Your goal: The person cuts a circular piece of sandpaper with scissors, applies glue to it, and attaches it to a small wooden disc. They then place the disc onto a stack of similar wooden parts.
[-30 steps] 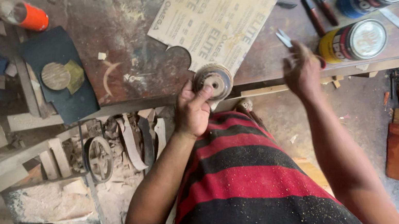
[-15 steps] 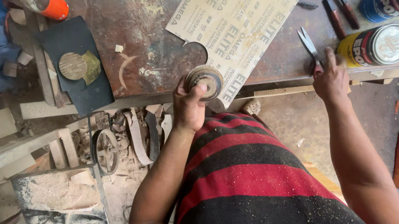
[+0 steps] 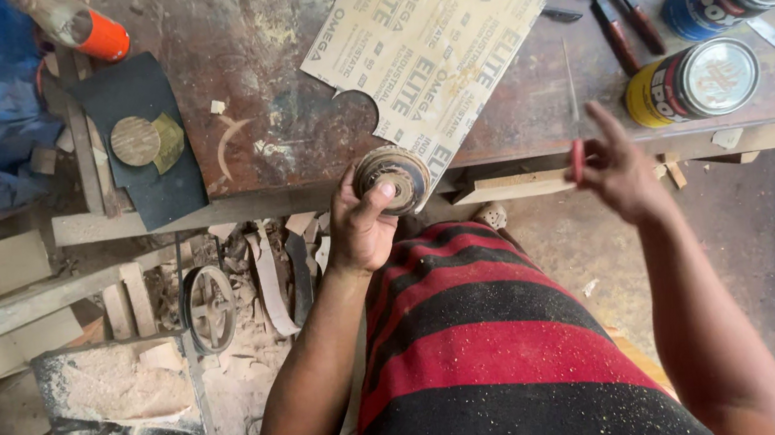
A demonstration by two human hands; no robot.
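The left hand point(image 3: 363, 226) grips a round sanding disc point(image 3: 392, 176) at the bench point(image 3: 269, 22) edge; the right hand point(image 3: 618, 170) grasps red-handled scissors point(image 3: 578, 155), paint cans point(image 3: 692, 82) just beyond.

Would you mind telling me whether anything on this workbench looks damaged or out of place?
Yes: the sandpaper sheet has a round piece cut out of its lower left edge, beside the disc in the left hand. The two tins lie on their sides, and sawdust litters the floor below.
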